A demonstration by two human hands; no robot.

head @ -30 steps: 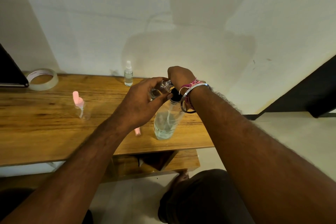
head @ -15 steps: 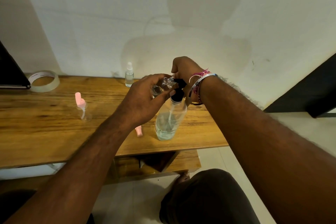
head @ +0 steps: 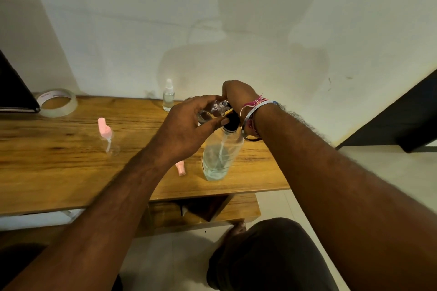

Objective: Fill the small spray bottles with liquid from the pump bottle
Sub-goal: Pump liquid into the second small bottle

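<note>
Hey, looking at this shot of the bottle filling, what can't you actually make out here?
Head view only:
- Pump head of the pump bottle: covered by the right hand, so no press is visible.
- Liquid level in the small clear bottle: hidden by the left hand gripping it.
- Pink cap: partly behind the left forearm.
- Black object: cut by the left edge.
- Tape roll print: too small.

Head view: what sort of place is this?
Likely a home or small office room, not a lab: a wooden desk against a plain painted wall, tiled floor, a roll of tape and what looks like a dark laptop edge at the left.
</note>
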